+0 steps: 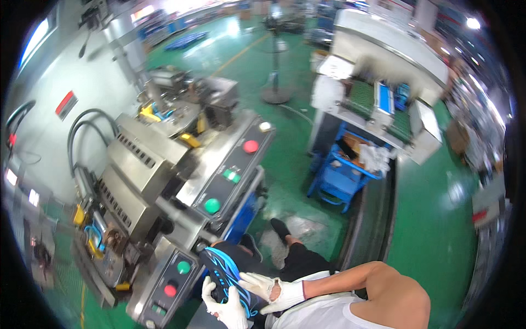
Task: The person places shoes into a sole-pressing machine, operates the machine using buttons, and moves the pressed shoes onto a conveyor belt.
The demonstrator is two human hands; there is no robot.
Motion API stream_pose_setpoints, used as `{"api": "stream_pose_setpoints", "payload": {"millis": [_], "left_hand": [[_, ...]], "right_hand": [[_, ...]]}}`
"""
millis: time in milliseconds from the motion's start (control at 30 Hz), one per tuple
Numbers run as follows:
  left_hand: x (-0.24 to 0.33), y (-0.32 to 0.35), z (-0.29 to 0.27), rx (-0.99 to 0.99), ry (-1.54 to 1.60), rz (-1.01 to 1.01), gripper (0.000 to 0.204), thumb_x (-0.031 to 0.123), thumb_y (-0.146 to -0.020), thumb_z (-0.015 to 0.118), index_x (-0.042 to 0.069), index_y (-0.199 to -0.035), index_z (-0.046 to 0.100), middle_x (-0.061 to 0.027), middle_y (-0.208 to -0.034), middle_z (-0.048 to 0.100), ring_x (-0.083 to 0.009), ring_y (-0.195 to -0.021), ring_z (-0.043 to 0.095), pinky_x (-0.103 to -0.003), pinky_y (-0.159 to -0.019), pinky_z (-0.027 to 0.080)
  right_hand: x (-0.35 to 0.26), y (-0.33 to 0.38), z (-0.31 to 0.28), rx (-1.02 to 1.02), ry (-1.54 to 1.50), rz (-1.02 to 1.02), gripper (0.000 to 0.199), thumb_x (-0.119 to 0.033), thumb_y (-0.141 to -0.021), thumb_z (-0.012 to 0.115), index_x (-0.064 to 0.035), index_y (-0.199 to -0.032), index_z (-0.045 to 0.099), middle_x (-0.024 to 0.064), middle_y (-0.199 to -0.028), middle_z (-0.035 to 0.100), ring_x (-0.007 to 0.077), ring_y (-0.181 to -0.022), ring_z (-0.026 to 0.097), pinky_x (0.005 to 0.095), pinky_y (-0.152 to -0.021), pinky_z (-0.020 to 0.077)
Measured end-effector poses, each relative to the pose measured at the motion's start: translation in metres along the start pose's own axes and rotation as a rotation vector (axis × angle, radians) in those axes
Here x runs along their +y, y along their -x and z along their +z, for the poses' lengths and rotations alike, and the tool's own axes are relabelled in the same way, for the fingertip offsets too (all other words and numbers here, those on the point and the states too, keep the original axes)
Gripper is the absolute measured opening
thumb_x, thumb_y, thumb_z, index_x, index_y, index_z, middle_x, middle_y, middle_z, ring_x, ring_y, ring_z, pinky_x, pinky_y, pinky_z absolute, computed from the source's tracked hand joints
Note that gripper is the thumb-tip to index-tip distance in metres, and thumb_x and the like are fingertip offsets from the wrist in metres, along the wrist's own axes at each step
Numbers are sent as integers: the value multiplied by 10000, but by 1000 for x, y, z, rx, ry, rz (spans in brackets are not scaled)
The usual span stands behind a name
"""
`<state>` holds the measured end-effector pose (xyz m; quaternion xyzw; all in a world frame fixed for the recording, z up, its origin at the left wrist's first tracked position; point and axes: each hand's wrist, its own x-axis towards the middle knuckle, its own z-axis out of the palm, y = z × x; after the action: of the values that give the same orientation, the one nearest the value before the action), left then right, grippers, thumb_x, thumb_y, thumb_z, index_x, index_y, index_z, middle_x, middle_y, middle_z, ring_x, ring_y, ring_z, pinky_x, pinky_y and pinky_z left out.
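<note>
A black sports shoe point(220, 272) with bright blue trim and blue laces is held low in front of my body, tilted beside the machine's front edge. My left hand point(226, 307), in a white knit glove, is closed round its lower part, with thumb and fingers on either side. From the right, my right hand point(271, 289) presses its fingers against the shoe's side and grips it there. That glove is also white and has a torn hole showing skin. Parts of the fingertips are hidden by the shoe.
At left stands a metal shoe machine point(145, 159) with two stations, hoses and yellow clamps. Its control panels point(233, 172) carry green and red buttons. A blue cart point(342, 178) with cloths stands by a conveyor machine point(383, 55). A fan stand point(275, 94) is on the green floor.
</note>
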<state>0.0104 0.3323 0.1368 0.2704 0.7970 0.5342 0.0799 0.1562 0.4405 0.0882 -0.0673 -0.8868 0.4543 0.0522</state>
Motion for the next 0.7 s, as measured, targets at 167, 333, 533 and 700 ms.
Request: {"api": "stream_pose_setpoints", "payload": {"millis": [167, 333, 533, 700], "left_hand": [[85, -35, 105, -264, 293, 241, 473, -38, -794, 744, 35, -1216, 542, -240, -1508, 529, -359, -1359, 546, -459, -1153, 442], [178, -39, 185, -694, 364, 642, 640, -45, -814, 746, -5, -1402, 496, -238, -1532, 480, -358, -1395, 518, -438, -1178, 425], [146, -18, 208, -846, 419, 634, 653, 29, -851, 822, -13, -1434, 530, -238, -1461, 563, -373, -1323, 593, -391, -1019, 561], [59, -1, 180, -844, 74, 206, 542, -18, -933, 718, -28, -1432, 509, -205, -1330, 633, -295, -1184, 701, -381, -1019, 575]], "right_hand": [[31, 9, -55, 961, 395, 52, 703, -130, -846, 680, 33, -1498, 476, 303, -1512, 511, 460, -1349, 554, 512, -1152, 456], [51, 62, -181, 1235, 122, 184, 940, -350, -740, 822, 74, -1495, 456, 277, -1400, 582, 476, -1284, 580, 484, -1083, 487], [162, 109, -337, 1785, 289, 293, 730, -247, -858, 810, 24, -1468, 514, 181, -1303, 685, 267, -1160, 686, 380, -990, 554], [274, 147, -501, 1836, 277, 907, 939, -667, -861, 744, 45, -1444, 558, 301, -1360, 665, 417, -1287, 629, 442, -1096, 473]]}}
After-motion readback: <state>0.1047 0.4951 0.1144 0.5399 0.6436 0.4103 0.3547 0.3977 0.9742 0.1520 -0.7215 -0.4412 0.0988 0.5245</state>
